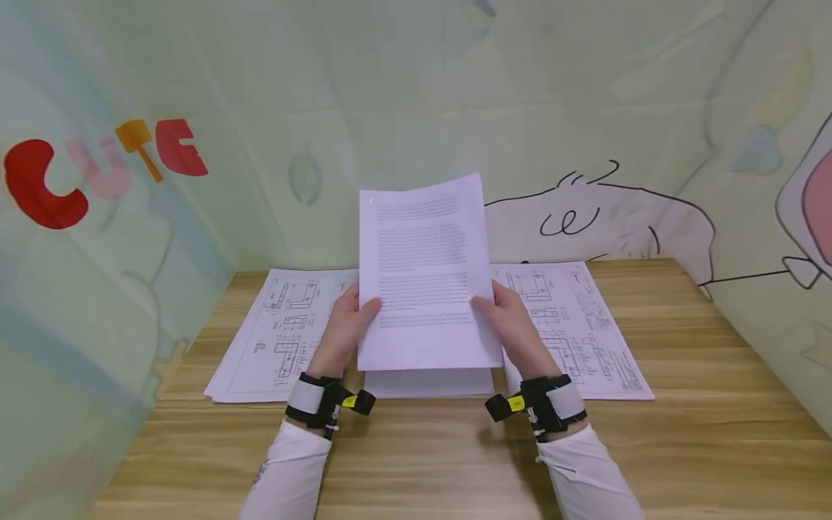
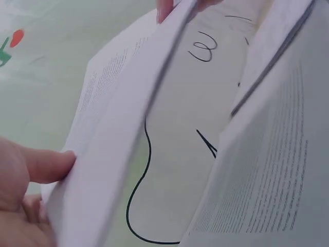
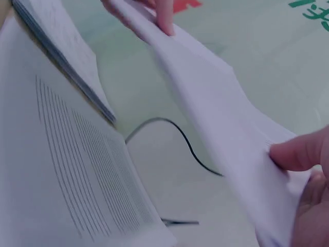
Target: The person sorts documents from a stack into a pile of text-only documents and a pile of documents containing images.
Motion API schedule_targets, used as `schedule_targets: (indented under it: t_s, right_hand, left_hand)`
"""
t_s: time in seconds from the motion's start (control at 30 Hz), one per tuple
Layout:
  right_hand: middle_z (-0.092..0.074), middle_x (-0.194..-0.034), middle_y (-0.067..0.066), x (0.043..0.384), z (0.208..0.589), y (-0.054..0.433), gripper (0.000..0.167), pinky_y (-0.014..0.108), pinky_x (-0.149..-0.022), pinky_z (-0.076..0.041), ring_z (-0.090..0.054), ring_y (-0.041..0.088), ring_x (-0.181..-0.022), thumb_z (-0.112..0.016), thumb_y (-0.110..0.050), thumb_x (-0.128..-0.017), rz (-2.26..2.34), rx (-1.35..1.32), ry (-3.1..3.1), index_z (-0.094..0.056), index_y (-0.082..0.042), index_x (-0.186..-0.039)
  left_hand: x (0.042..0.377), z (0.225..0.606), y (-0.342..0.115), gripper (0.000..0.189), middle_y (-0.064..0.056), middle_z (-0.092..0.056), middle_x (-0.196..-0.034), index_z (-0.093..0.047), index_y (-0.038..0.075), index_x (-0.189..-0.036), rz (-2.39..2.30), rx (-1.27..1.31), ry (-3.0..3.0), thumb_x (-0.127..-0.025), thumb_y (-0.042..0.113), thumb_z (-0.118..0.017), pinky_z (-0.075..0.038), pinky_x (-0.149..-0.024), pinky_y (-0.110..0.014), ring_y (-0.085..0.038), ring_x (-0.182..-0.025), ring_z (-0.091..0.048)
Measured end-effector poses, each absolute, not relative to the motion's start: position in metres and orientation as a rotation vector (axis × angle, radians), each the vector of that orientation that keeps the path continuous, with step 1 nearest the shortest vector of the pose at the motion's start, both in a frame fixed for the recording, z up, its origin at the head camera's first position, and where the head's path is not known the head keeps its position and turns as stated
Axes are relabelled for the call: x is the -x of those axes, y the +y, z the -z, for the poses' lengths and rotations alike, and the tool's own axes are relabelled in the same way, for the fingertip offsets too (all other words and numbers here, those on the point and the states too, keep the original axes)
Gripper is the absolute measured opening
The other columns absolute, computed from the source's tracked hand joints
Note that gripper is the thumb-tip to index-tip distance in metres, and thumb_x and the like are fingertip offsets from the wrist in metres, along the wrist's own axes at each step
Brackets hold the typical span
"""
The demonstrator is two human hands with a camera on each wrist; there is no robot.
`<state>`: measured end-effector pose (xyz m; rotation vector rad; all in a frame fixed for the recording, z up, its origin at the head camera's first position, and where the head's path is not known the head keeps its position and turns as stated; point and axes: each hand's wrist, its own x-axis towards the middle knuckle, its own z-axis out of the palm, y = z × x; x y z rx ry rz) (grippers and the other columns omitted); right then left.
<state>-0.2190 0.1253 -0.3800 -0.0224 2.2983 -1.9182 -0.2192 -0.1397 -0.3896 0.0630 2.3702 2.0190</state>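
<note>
Got both hands on the paperwork from my end.
On my head feed the left hand [image 1: 341,328] and right hand [image 1: 516,332] are each pinching a side edge of the printed sheaf [image 1: 422,253], so it's held up between them, tilted, above the wooden table [image 1: 416,462]. More printed paper [image 1: 429,384] lies below, between the hands; one drawing stack [image 1: 250,350] lies outward of my left, another drawing stack [image 1: 601,347] outward of my right.

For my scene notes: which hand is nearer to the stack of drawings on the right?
Right. The right hand overlaps the inner side of that stack of drawings in the head view; the left hand is farther away, at the left edge of the held papers.
</note>
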Motion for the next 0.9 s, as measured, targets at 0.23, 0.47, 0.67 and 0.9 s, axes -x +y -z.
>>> schedule_targets:
  t_s: [0.23, 0.47, 0.67, 0.9]
  right_hand:
    - [-0.06, -0.135, 0.023, 0.224, 0.396, 0.14, 0.052, 0.033, -0.086, -0.054, -0.063, 0.029, -0.107, -0.045, -0.008, -0.098, 1.554, 0.109, 2.565, -0.04, -0.001, -0.149]
    - [-0.067, -0.12, 0.027, 0.227, 0.414, 0.132, 0.05, 0.04, -0.079, -0.058, -0.068, 0.032, -0.098, -0.058, -0.008, -0.093, 1.177, 0.093, 2.801, -0.049, 0.003, -0.142]
    - [-0.07, -0.105, 0.023, 0.228, 0.424, 0.128, 0.049, 0.027, -0.062, -0.048, -0.063, 0.024, -0.08, -0.062, -0.007, -0.09, 1.077, 0.033, 2.808, -0.054, 0.004, -0.137]
    - [-0.067, -0.118, 0.026, 0.23, 0.429, 0.129, 0.055, 0.026, -0.065, -0.049, -0.064, 0.025, -0.087, -0.062, -0.006, -0.091, 1.031, -0.017, 2.813, -0.047, 0.005, -0.143]
  left_hand:
    - [0.225, 0.401, -0.128, 0.047, -0.025, -0.066, -0.127, -0.048, -0.001, -0.142, -1.656, -0.025, 2.675, -0.096, 0.008, -0.052, -0.058, -0.086, -0.038, -0.032, -0.108, -0.069]
    - [0.224, 0.416, -0.135, 0.048, -0.02, -0.068, -0.111, -0.052, 0.001, -0.141, -1.412, 0.075, 2.71, -0.094, 0.006, -0.054, -0.051, -0.068, -0.026, -0.023, -0.089, -0.065]
    - [0.226, 0.426, -0.14, 0.045, -0.014, -0.068, -0.101, -0.055, 0.002, -0.138, -1.338, 0.132, 2.681, -0.094, 0.008, -0.056, -0.044, -0.061, -0.02, -0.017, -0.08, -0.062]
    - [0.227, 0.431, -0.142, 0.048, -0.013, -0.064, -0.099, -0.055, 0.003, -0.139, -1.3, 0.164, 2.689, -0.092, 0.007, -0.056, -0.04, -0.058, -0.021, -0.018, -0.079, -0.059]
